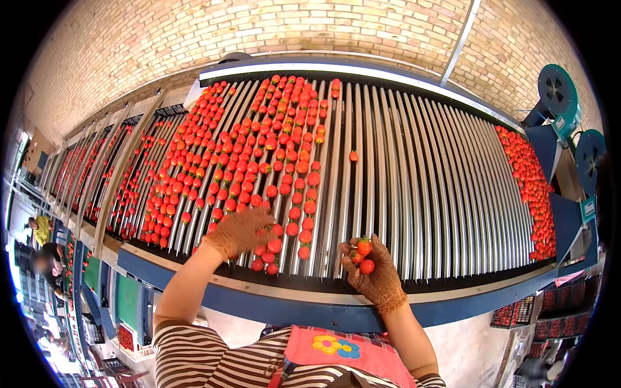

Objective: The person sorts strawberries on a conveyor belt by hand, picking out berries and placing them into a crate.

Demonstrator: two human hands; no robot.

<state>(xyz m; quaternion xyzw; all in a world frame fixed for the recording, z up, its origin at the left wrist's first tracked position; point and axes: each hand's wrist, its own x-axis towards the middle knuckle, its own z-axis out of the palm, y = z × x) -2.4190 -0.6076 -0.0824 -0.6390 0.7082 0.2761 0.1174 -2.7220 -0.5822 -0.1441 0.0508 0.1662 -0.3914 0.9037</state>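
Observation:
A conveyor of steel rollers [412, 194] runs across in front of me, with small red tomatoes [252, 167] lying in rows on its left half. My left hand [242, 233], in a brown patterned glove, is spread low over the tomatoes near the front edge; whether it touches any is unclear. My right hand [376, 276], gloved alike, is palm up above the rollers near the same edge and holds several tomatoes [365, 254] in curled fingers. One lone tomato [353, 156] rests on the rollers farther back.
A dense band of tomatoes [526, 189] lies at the right end, beside teal blower motors [560, 97]. The blue frame [310, 308] edges the conveyor near my body. A brick wall [315, 29] stands behind it. Crates [514, 310] stand lower right; two people are at far left.

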